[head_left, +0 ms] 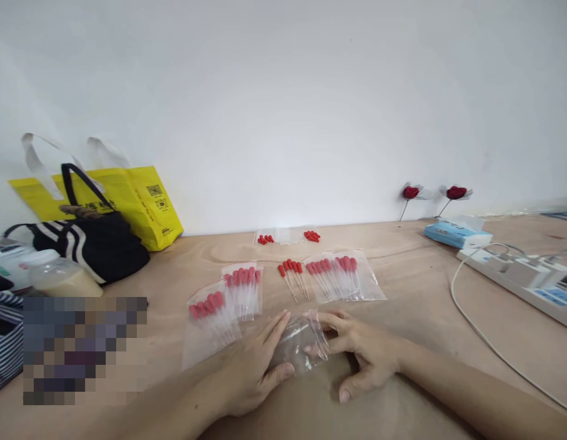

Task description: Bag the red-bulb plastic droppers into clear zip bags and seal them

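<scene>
Both bare forearms reach in from the lower edge and converge toward the middle. The left hand (pixel 253 370) lies palm down, its fingers (pixel 274 327) extended and close together, pointing up and to the right, the thumb stretched out sideways toward the other hand. The right hand (pixel 363 351) comes in from the right, knuckles up, its fingers (pixel 329 321) curled and pointing left, the thumb bent downward beneath them. The two hands sit just beside each other.

A plain white wall (pixel 283 91) is rising beyond the hands, meeting the pale wooden table (pixel 425 293) lying under them in even light.
</scene>
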The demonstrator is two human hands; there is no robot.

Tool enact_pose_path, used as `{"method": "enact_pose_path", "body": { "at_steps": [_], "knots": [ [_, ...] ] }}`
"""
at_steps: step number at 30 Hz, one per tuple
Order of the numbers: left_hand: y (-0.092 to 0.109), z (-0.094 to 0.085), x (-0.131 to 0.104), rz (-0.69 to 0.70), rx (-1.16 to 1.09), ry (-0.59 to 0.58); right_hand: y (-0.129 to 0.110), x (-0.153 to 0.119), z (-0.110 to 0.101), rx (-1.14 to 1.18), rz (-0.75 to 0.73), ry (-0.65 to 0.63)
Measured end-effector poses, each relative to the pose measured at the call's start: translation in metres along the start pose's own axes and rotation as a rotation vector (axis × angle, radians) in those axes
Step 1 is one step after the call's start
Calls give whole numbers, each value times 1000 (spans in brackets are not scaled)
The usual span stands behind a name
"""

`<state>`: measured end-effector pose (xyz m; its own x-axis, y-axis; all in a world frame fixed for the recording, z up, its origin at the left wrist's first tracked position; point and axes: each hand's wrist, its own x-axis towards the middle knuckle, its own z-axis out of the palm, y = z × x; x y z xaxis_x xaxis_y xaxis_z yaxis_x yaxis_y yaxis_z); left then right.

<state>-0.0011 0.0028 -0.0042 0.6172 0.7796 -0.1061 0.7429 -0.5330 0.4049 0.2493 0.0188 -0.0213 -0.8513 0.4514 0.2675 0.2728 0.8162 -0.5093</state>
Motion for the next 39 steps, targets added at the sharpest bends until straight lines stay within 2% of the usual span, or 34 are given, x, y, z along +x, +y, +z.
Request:
{"method": "enact_pose_path", "body": {
  "at_steps": [2, 4, 6, 8, 9, 12, 15, 18, 22, 27, 32, 34, 36, 39],
  "knots": [
    [2, -5, -1, -23, 6, -27, 4, -3, 1, 109, 56, 94],
    [4, -6, -1, -32, 5, -24, 12, 2, -1, 217, 174, 224],
    [3, -4, 0, -16, 2, -10, 26, 16, -8, 237, 369, 367],
    [-1, 0, 1, 15, 1, 13, 44, 39, -19, 136, 595, 535],
    [-3, 2, 2, 27, 1, 25, 54, 52, -25, 77, 723, 571],
    [-7, 4, 2, 42, -7, 41, 81, 91, -37, 17, 846, 576],
    [-10, 5, 2, 37, -25, 47, 99, 117, -37, -30, 930, 557],
    [-12, 7, 1, 53, -36, 63, 107, 130, -31, -53, 944, 512],
    [-15, 9, 3, 90, -55, 79, 109, 134, -29, -41, 941, 490],
    [-16, 9, 3, 95, -48, 88, 100, 121, -41, 55, 901, 578],
    [-17, 11, 2, 104, -65, 118, 77, 68, -50, 174, 837, 811],
    [-18, 12, 3, 104, -70, 130, 66, 40, -43, 230, 812, 898],
    [-18, 12, 3, 102, -71, 136, 55, 15, -31, 452, 711, 1065],
    [-18, 13, 4, 96, -63, 141, 41, -7, -12, 673, 685, 1195]
  ]
}}
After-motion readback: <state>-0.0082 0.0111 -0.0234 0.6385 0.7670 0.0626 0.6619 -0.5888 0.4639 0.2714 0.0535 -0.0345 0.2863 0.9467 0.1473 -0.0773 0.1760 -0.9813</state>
